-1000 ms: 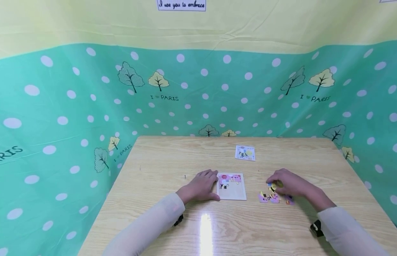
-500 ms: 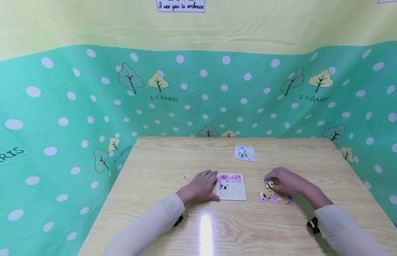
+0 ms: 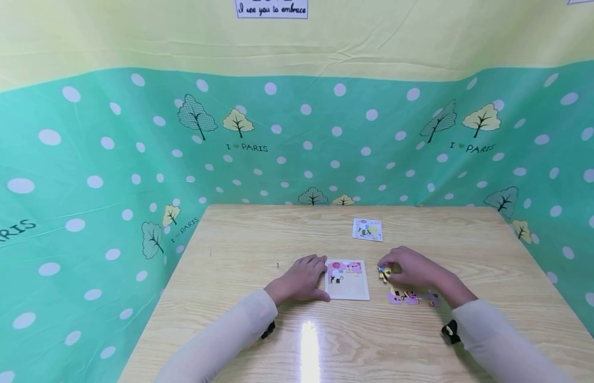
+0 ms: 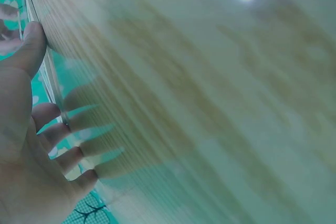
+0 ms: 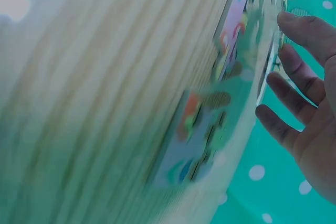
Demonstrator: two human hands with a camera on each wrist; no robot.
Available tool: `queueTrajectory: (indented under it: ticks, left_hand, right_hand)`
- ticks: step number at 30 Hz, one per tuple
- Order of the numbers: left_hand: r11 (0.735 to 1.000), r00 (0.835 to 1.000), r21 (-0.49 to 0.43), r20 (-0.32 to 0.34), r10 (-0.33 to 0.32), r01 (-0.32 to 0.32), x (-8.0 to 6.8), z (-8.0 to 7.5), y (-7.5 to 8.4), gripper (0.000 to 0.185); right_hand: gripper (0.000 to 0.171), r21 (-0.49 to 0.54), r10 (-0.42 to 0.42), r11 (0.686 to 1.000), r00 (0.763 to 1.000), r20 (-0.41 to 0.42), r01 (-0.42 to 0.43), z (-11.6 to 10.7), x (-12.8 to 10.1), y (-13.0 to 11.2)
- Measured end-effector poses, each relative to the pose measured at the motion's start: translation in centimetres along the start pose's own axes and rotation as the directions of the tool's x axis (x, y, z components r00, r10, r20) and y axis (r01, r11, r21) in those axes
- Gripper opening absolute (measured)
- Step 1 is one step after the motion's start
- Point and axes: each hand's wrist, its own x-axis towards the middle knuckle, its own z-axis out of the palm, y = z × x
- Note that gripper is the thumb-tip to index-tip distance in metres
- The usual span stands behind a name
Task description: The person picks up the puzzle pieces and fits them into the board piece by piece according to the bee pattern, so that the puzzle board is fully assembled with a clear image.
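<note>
A square puzzle tray (image 3: 347,290) lies on the table, partly filled with pieces along its far side and left. My left hand (image 3: 304,279) rests at the tray's left edge, thumb near the front corner and fingers near the back one. In the left wrist view, that hand's fingers (image 4: 55,135) look spread and fairly straight. My right hand (image 3: 414,268) pinches a yellow, black and blue puzzle piece (image 3: 385,273) between thumb and fingers, just right of the tray. Several loose pink and yellow puzzle pieces (image 3: 411,298) lie below this hand; two clusters show blurred in the right wrist view.
Behind the tray lies a small picture card (image 3: 367,229) with a bee on it. A tiny object (image 3: 278,265) sits left of the left hand. The wooden table (image 3: 258,229) meets a green dotted curtain (image 3: 287,138) at the back and sides.
My right hand has lifted the yellow-and-black puzzle piece from by the loose pieces and moved it left toward the tray. The left hand and the tray have stayed put.
</note>
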Motion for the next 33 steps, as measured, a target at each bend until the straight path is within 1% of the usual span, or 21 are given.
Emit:
queueTrajectory:
  ticks: [2, 9, 12, 16, 26, 31, 33]
  left_hand:
    - [1.000, 1.000, 0.003, 0.000, 0.000, 0.000, 0.0, 0.0, 0.0, 0.085]
    - [1.000, 1.000, 0.005, -0.001, 0.004, -0.004, 0.1, -0.1, 0.0, 0.085]
    - [1.000, 1.000, 0.012, -0.005, 0.007, -0.007, 0.0, -0.1, 0.0, 0.085]
    - [1.000, 1.000, 0.014, -0.007, 0.009, -0.008, 0.0, -0.2, 0.1, 0.084]
    - [1.000, 1.000, 0.018, -0.001, 0.004, -0.004, 0.0, 0.0, 0.2, 0.085]
    - [1.000, 1.000, 0.026, -0.005, 0.004, -0.004, 0.0, -0.1, 0.3, 0.084]
    - [1.000, 1.000, 0.027, -0.007, 0.002, -0.002, 0.0, -0.2, 0.3, 0.084]
  right_hand:
    - [0.034, 0.004, -0.004, 1.000, 1.000, 0.005, 0.004, 0.1, 0.3, -0.5]
    - [0.035, -0.014, -0.088, 0.996, 0.996, 0.009, 0.088, 0.5, 1.5, -1.5]
    - [0.036, -0.018, -0.110, 0.994, 0.994, 0.014, 0.110, 0.7, 2.0, -1.8]
    - [0.037, -0.030, -0.127, 0.991, 0.992, 0.014, 0.128, 1.1, 2.6, -2.1]
    - [0.039, 0.007, -0.140, 0.990, 0.990, 0.025, 0.140, 2.2, 3.6, -3.4]
    - [0.038, 0.004, -0.184, 0.983, 0.983, 0.025, 0.184, 2.7, 4.2, -4.1]
    - [0.038, -0.016, -0.197, 0.980, 0.980, 0.027, 0.198, 2.9, 4.5, -4.4]
